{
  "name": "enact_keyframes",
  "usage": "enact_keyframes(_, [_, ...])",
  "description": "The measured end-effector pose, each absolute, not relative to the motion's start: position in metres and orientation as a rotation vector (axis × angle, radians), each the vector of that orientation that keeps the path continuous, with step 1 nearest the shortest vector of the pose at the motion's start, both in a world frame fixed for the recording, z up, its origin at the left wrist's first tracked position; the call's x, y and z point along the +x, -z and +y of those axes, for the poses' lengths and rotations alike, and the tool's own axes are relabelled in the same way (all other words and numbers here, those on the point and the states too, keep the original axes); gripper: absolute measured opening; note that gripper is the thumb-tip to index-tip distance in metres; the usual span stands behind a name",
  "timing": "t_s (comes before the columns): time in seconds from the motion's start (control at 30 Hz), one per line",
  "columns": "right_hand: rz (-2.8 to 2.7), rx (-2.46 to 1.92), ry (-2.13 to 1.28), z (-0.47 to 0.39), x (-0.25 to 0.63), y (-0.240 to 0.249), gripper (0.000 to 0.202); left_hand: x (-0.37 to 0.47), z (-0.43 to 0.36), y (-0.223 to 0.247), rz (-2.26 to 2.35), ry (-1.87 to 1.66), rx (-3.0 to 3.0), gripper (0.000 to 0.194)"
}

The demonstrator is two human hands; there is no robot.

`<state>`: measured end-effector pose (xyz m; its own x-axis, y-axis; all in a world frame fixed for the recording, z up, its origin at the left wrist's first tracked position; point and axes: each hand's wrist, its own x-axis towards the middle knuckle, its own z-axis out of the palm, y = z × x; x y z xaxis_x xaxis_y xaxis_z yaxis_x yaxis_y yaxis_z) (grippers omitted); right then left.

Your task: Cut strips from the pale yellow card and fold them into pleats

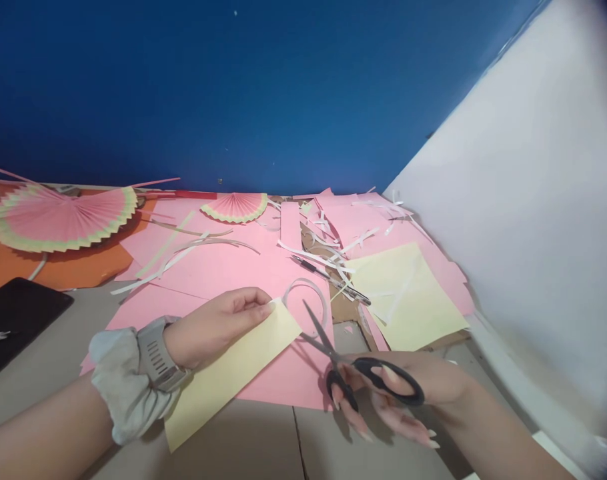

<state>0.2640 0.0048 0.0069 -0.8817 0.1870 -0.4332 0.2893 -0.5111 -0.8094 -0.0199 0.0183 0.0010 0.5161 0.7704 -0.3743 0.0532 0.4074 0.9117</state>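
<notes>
My left hand (218, 323) pinches the far end of a pale yellow paper strip (223, 380) that lies slanted over a pink sheet (223, 273). A grey watch (158, 353) and a grey scrunchie are on that wrist. My right hand (403, 393) grips black-handled scissors (343, 360); the blades are parted and point up and left, just right of the strip's far corner. A clear tape ring (308, 300) lies beyond the blades.
Pink-and-yellow pleated paper fans (58, 217) (236, 207) lie at the back left and centre. A yellow sheet (408, 293), a pen (328, 277) and thin paper trimmings are at the right. A dark tablet (13, 320) is at left, a white wall (533, 233) at right.
</notes>
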Motion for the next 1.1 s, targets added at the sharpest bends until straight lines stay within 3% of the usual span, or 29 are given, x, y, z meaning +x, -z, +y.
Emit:
enact_keyframes(0.53, [1.57,0.619,2.724,0.029,0.218,0.005,0.062,-0.023,0.019,0.003,0.892,-0.577,1.03,0.03])
enact_keyframes(1.1, [1.677,0.921,2.525,0.014,0.217,-0.011,0.062,-0.018,0.006,0.0,1.001,-0.56,1.288,0.03])
